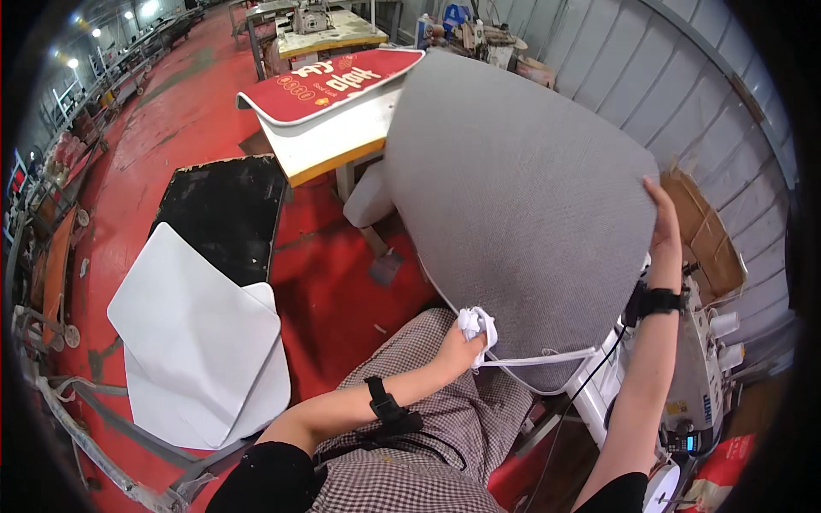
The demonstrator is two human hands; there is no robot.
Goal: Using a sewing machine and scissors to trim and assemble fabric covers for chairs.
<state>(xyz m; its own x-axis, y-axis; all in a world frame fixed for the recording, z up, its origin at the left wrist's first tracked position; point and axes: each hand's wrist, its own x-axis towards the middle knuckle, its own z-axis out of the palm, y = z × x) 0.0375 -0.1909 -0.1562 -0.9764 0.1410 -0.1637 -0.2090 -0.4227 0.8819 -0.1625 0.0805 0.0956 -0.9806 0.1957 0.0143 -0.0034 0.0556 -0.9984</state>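
A large grey textured mat (513, 197) spreads in front of me, tilted, its far end over a white table. My right hand (664, 222) grips its right edge, fingertips on the grey face and the thumb out of sight. Near my lap, my left hand (463, 349) is closed around a bunched white fabric strip (477, 325) at the mat's near left edge. From that bunch a white edging strip (547, 356) runs right along the near edge toward a white sewing machine (688, 393), which the mat and my right arm partly hide.
A red mat with white edging (329, 85) lies on the white table (321, 141). To my left, white-backed mats (192, 333) rest on a frame beside a black board (227, 209). Thread spools (725, 323) and cardboard (697, 222) are at the right, before a ribbed wall.
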